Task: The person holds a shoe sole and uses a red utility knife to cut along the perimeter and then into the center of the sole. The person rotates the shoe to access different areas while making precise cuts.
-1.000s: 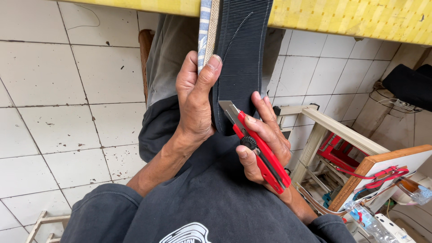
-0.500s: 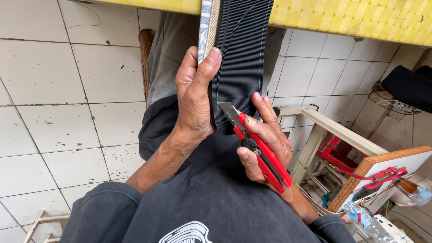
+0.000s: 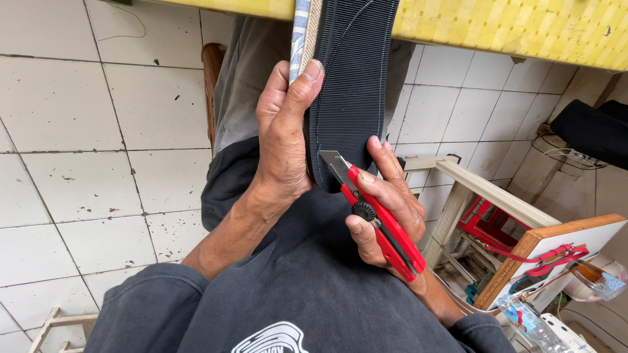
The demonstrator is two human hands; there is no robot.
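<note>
— Left hand (image 3: pixel 282 137) is wrapped tight round the edge of the black ribbed sole (image 3: pixel 353 85), thumb pressed on its face, sole standing upright against the yellow table (image 3: pixel 510 29).
— And the right hand (image 3: pixel 386 206)?
— Fingers closed around the red utility knife (image 3: pixel 376 219), blade out, its tip touching the sole's lower edge, above the person's lap.

1 view only, from a camera worn on the person's head. It looks steeply down the person's own chest and lap to the tiled floor (image 3: pixel 98 170). It sits close: the left hand (image 3: pixel 281 140) and right hand (image 3: pixel 386 202) fill the middle of the frame. A yellow table edge (image 3: pixel 523 33) crosses the top, ahead of the person. No 2nd view shares the scene.
</note>
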